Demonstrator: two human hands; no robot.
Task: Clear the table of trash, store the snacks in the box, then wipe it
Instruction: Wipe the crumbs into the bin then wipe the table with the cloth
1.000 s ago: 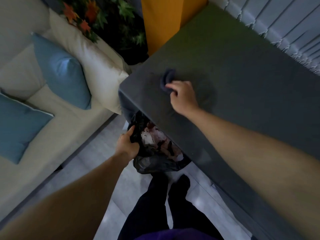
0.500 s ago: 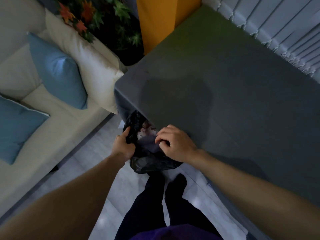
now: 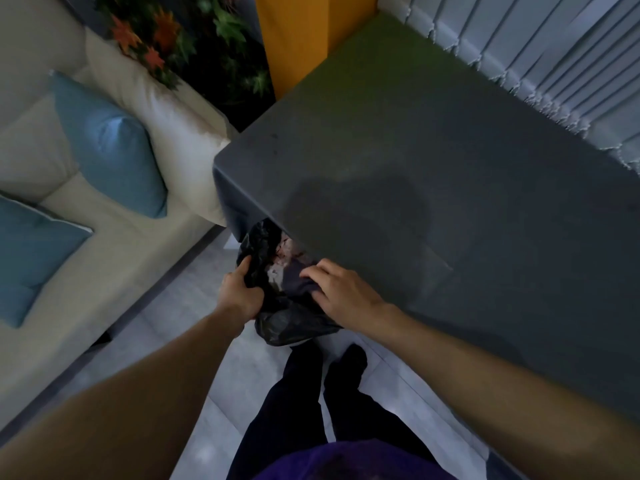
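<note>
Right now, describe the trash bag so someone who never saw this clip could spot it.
Find the grey table; just below its near-left corner, beside the sofa, is the bag. The left hand grips its rim, and the right hand rests on its contents. It is the only black, crinkled plastic thing there.

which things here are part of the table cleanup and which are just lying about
Job: black plastic trash bag, dark crumpled wad at its mouth, dark grey table, left hand gripping the bag, right hand on the wad.
Just there: cream sofa, two blue cushions, leafy plant, pale vertical blinds.
</note>
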